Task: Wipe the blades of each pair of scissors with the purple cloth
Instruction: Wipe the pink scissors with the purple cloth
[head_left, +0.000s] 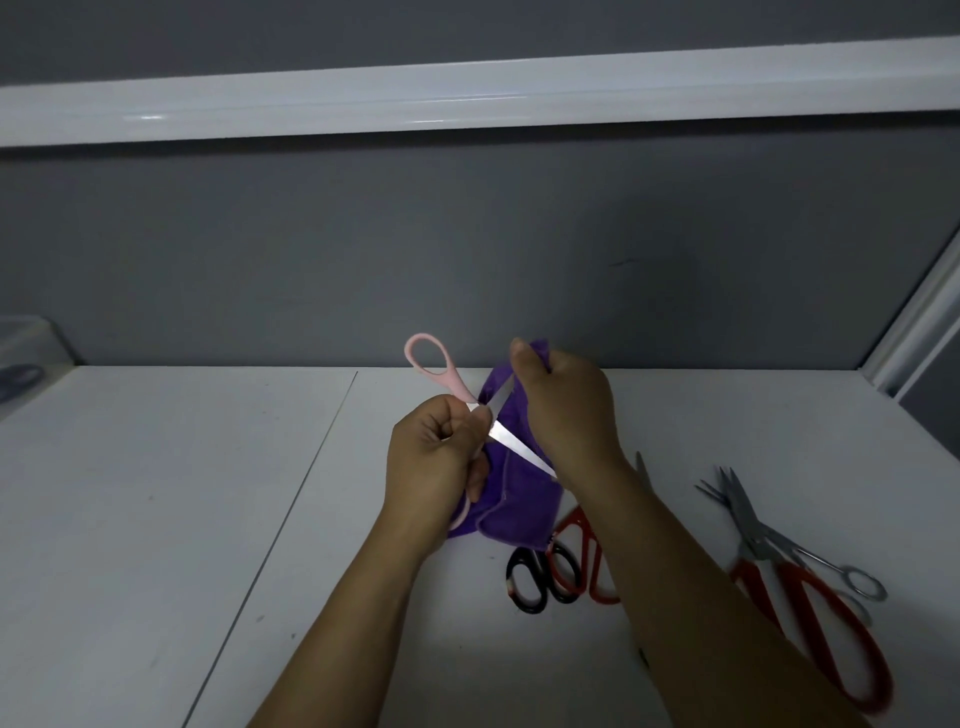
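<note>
We log a white tabletop (156, 493), with one thin seam (291, 499) running front to back, left of the black-handled scissors (527, 582). Touching those on their right is a red-handled pair (579, 527), partly hidden. Farther right, well apart, lie large red-handled shears (831, 623) with small all-metal scissors (810, 556) laid across them. Far left, at the back: a clear box (26, 358).

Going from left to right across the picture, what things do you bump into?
Left hand gripping the pink scissors → purple cloth → right hand → big red-handled scissors at the far right.
</note>
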